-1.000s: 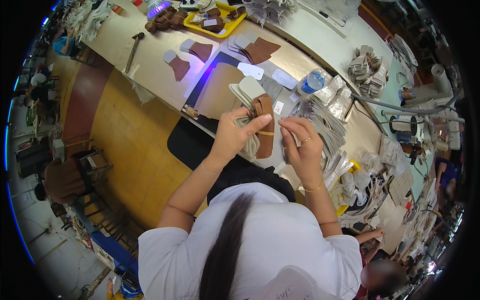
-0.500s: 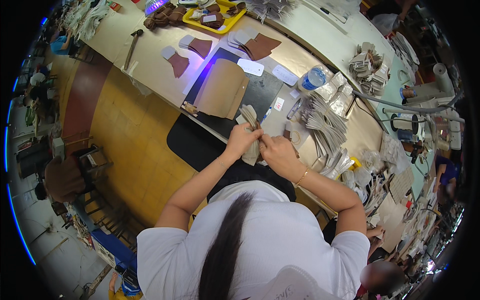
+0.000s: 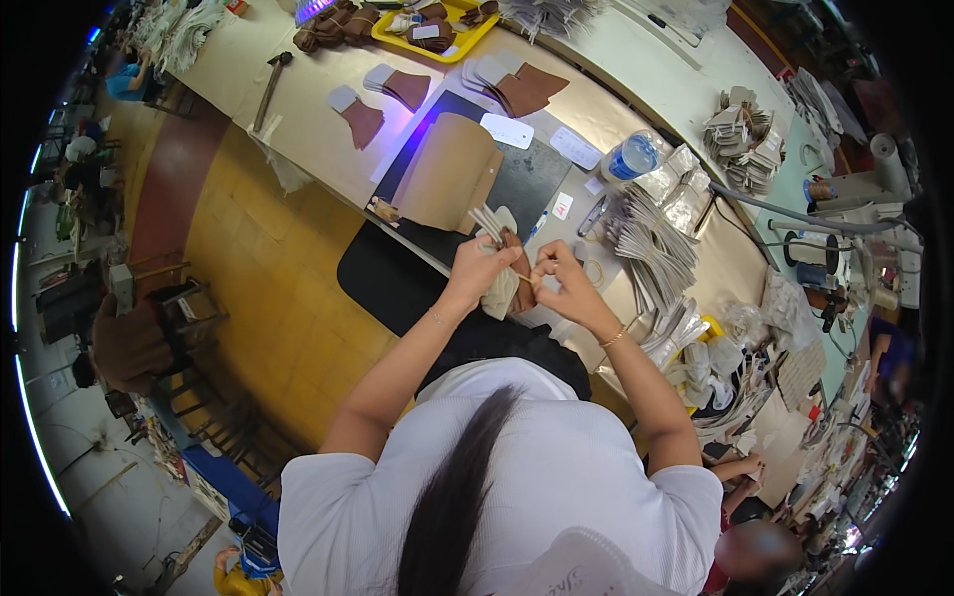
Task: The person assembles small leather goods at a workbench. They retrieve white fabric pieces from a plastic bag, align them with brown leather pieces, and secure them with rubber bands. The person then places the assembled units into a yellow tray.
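Both hands meet over the bench edge: left hand (image 3: 475,270) clamps the bundle of grey and brown cut leather pieces (image 3: 502,268) upright, steadying it, while the right hand (image 3: 558,280) pinches a thin band against it.

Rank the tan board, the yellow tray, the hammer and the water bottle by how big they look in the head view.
1. Tan board
2. Yellow tray, part cut off by the rim, so unsure against the board
3. Hammer
4. Water bottle
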{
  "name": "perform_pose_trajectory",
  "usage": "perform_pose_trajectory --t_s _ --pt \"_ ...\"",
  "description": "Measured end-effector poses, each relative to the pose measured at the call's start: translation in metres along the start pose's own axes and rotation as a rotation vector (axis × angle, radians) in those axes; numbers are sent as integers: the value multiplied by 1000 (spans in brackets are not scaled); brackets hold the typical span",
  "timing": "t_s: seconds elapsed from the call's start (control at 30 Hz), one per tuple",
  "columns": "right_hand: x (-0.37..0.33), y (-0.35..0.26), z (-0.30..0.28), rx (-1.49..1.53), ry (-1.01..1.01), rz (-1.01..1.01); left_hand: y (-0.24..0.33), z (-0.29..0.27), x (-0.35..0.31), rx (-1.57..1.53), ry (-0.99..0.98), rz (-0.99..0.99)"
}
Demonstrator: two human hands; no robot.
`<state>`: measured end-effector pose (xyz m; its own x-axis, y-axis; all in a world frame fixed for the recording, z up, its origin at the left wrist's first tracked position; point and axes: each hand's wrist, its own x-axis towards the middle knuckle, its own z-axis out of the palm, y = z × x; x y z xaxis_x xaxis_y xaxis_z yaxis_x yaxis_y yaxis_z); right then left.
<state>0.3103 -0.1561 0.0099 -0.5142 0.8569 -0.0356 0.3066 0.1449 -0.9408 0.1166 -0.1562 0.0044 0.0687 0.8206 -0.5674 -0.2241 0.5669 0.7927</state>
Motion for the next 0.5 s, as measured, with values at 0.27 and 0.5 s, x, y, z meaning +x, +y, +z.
perform_pose_trajectory --t_s 0.27,0.5 --pt "-35 -28 -10 173 -304 -64 27 -12 25 -257 415 193" --pt "-54 18 4 94 182 323 87 -51 20 -88 154 282"
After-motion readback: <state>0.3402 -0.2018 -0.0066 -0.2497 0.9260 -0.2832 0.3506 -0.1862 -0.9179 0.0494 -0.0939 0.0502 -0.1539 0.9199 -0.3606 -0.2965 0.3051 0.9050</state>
